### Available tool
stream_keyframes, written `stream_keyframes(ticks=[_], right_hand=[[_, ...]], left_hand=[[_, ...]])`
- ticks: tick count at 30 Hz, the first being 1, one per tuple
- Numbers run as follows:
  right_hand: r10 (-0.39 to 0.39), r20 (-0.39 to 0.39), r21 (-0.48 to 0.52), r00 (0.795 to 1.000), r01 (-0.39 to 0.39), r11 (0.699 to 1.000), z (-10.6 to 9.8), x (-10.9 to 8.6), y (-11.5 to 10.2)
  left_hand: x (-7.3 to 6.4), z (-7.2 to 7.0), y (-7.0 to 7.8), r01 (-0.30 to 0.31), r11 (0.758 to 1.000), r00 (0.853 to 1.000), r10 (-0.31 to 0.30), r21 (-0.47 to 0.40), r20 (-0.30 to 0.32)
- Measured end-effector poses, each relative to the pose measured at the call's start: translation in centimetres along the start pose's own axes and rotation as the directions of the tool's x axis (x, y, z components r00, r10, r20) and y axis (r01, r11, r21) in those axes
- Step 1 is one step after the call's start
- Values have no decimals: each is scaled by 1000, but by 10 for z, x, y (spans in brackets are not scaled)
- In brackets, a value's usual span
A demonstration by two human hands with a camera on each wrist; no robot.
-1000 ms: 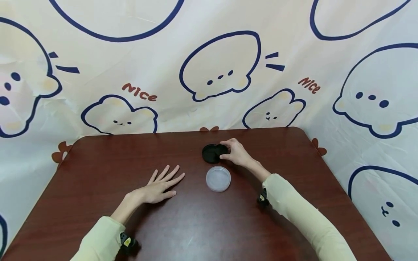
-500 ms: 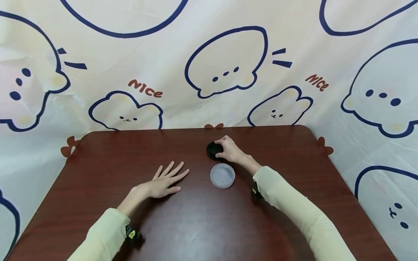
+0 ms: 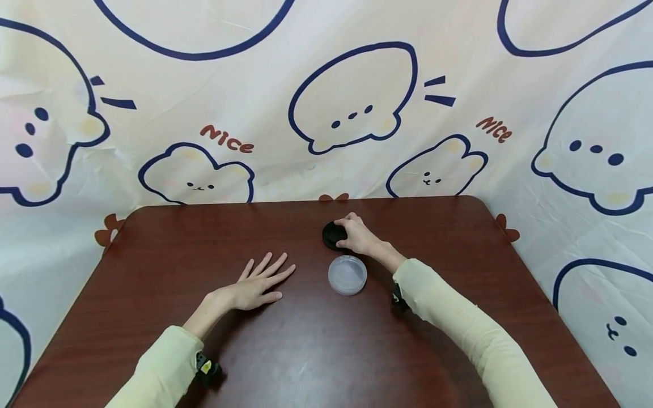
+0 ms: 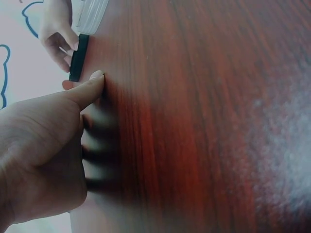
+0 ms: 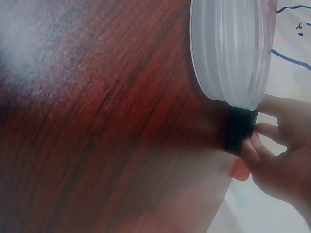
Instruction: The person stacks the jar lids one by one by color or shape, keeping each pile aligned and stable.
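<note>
My right hand [image 3: 361,236] curls its thumb and fingers at the right side of a round black disc [image 3: 330,236] near the back of the table. Part of the disc is hidden behind those fingers. Edge-on in the left wrist view, the black disc [image 4: 78,58] looks low and thick. Just in front of it stands a round, clear plastic container [image 3: 347,275], whose ribbed wall [image 5: 231,53] shows in the right wrist view. To the left, my left hand [image 3: 247,290] lies on the table with its fingers spread, apart from both things.
The brown wooden table [image 3: 306,351] has rounded back corners. A pale printed cloth [image 3: 265,113] with cartoon drawings hangs behind it and at both sides.
A second, smaller black round piece, held partly over the larger disc, has moved left over it, so one black shape shows now. The view shifted slightly; the left hand stays put.
</note>
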State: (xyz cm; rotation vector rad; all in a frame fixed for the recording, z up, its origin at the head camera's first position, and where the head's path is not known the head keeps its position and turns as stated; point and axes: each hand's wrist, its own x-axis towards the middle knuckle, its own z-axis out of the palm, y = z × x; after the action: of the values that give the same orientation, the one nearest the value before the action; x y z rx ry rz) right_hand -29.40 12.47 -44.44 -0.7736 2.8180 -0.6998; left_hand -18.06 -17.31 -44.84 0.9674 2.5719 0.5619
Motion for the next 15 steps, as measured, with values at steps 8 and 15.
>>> stream_keyframes(ticks=[8, 15], right_hand=[[-6, -25, 48, 1000, 8, 999, -1, -4, -4], [23, -56, 129, 998, -16, 991, -10, -15, 1]], left_hand=[[-1, 5, -1, 6, 1000, 1000, -7, 8, 14], [0, 5, 0, 4, 1000, 1000, -4, 2, 6]])
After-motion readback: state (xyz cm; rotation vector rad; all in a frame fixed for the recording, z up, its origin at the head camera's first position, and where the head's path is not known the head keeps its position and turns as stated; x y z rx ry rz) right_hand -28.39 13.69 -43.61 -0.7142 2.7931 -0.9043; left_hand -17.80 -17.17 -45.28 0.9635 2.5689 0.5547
